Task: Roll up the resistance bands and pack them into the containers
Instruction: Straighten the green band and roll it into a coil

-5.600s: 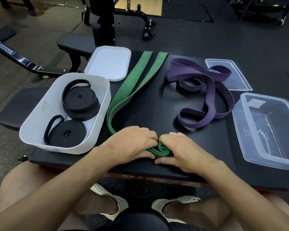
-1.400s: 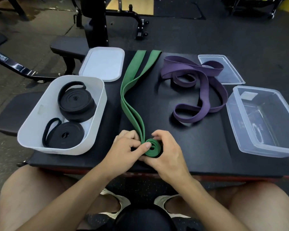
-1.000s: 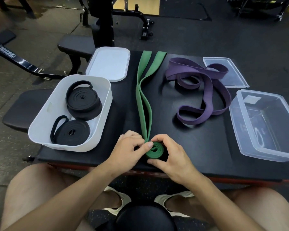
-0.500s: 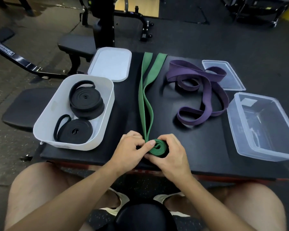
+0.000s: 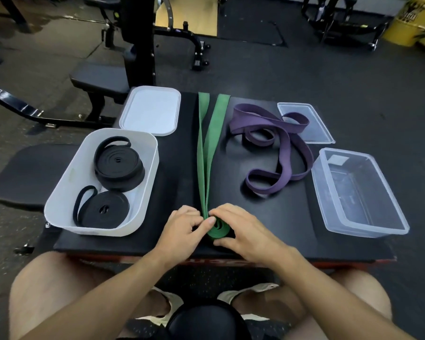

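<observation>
A green resistance band [image 5: 206,153] runs straight down the middle of the black table [image 5: 177,173], its near end wound into a small coil at the front edge. My left hand [image 5: 182,229] pinches the coil from the left, and my right hand [image 5: 243,231] curls round it from the right. A purple band [image 5: 280,153] lies loose and tangled to the right. Two rolled black bands [image 5: 119,168] sit inside the white container [image 5: 66,190] on the left. The clear container [image 5: 388,214] on the right holds no band.
A white lid [image 5: 150,111] lies behind the white container, and a clear lid [image 5: 312,128] behind the clear one. Black gym benches [image 5: 25,175] stand left of the table. My knees are under its front edge.
The green band has straightened from a curve into a line. The coil under my fingers has grown by a few turns since the earliest frame.
</observation>
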